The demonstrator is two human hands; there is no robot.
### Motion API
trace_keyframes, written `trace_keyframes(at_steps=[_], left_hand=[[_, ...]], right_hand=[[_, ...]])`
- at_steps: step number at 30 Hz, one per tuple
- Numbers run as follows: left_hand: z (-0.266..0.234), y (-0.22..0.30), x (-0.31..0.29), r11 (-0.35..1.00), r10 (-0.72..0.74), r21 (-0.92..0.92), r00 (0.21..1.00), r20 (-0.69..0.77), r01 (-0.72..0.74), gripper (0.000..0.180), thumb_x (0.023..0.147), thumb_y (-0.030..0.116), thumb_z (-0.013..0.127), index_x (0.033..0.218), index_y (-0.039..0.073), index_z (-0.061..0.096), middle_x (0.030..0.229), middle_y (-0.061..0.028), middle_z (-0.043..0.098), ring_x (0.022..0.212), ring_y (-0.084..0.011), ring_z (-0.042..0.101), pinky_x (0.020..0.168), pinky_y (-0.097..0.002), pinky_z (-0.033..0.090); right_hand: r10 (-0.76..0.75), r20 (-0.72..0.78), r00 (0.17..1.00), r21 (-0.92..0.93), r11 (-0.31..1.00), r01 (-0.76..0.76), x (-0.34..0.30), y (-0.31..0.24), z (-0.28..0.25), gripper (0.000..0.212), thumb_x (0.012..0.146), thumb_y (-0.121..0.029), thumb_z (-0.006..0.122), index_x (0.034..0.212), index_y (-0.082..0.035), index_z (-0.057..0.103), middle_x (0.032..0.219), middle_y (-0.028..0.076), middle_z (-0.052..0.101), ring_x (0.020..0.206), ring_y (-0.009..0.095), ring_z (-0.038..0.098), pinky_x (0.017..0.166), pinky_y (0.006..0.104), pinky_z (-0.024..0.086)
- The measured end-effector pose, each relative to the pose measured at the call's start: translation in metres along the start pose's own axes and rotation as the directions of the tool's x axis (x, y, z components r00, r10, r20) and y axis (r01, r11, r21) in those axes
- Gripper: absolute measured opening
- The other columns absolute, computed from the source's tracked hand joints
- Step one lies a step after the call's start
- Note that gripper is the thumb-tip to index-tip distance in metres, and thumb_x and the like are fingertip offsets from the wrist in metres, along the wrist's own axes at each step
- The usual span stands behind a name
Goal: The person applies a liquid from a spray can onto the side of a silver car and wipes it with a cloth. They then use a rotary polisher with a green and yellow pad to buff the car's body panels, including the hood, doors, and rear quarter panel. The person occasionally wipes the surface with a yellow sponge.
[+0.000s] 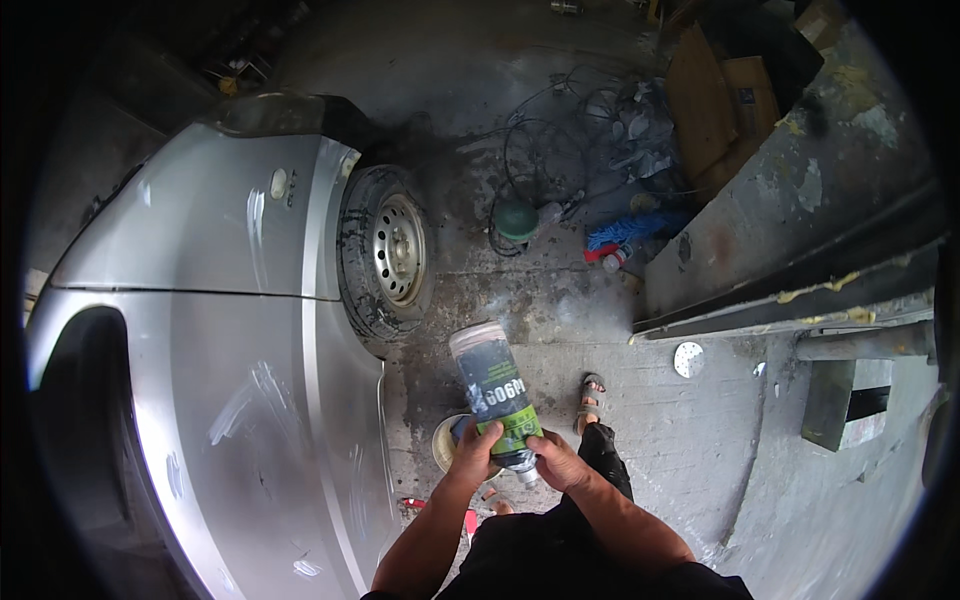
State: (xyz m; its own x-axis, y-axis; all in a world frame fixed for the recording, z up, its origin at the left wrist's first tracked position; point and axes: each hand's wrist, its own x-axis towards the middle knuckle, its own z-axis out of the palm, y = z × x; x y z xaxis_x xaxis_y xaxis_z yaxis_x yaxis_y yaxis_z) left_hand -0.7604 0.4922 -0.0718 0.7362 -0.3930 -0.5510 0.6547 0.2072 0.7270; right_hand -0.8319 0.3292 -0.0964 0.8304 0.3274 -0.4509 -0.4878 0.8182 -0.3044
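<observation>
Both my hands grip a plastic bottle [487, 365] with a dark and green label, held in front of my body. My left hand [475, 455] closes on its left side near the neck, thumb on the green band. On the opposite side, my right hand [560, 461] holds it the same way. The bottle's white neck end points toward me and its pale base points away. To the left stands a silver car [240, 360] whose panels carry several whitish smears. Neither hand touches the car.
A car wheel [398, 250] with a bare steel rim is ahead on the left. A bucket [446, 447] stands below my left hand. Farther off lie a green round object [516, 219], a blue cloth [640, 230] and cables. A stained metal bench [780, 200] rises at right.
</observation>
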Motion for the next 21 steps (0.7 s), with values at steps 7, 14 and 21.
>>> trace_keyframes(at_steps=[7, 14, 21], left_hand=[[0.091, 0.040, 0.075, 0.918, 0.030, 0.397, 0.996, -0.079, 0.003, 0.065, 0.107, 0.037, 0.053, 0.156, -0.001, 0.033, 0.153, -0.0206, 0.051, 0.142, -0.0231, 0.044, 0.118, -0.0377, 0.031], [0.046, 0.091, 0.113, 0.916, 0.010, 0.381, 0.940, -0.341, 0.128, 0.065, 0.106, 0.040, 0.054, 0.153, -0.002, 0.038, 0.147, -0.0229, 0.056, 0.139, -0.0281, 0.050, 0.118, -0.0400, 0.034], [-0.013, 0.115, 0.255, 0.946, -0.043, 0.259, 0.869, -0.494, 0.193, 0.059, 0.103, 0.031, 0.063, 0.145, -0.006, 0.046, 0.135, -0.0203, 0.064, 0.127, -0.0246, 0.059, 0.109, -0.0352, 0.044]], right_hand=[[-0.243, -0.188, 0.952, 0.038, 0.966, 0.254, 0.051, -0.188, -0.092, 0.053, 0.099, -0.039, 0.065, 0.132, 0.002, 0.060, 0.123, 0.010, 0.070, 0.115, 0.023, 0.066, 0.105, 0.0398, 0.049], [-0.354, -0.850, 0.390, -0.186, 0.894, 0.407, 0.136, -0.406, -0.186, 0.056, 0.099, -0.058, 0.060, 0.131, -0.012, 0.062, 0.119, 0.005, 0.067, 0.105, 0.022, 0.063, 0.090, 0.0389, 0.049], [-0.488, -0.296, 0.821, -0.955, 0.172, -0.242, 0.257, -0.353, -0.171, 0.074, 0.093, -0.048, 0.069, 0.149, -0.004, 0.048, 0.153, 0.023, 0.047, 0.145, 0.038, 0.042, 0.118, 0.0489, 0.035]])
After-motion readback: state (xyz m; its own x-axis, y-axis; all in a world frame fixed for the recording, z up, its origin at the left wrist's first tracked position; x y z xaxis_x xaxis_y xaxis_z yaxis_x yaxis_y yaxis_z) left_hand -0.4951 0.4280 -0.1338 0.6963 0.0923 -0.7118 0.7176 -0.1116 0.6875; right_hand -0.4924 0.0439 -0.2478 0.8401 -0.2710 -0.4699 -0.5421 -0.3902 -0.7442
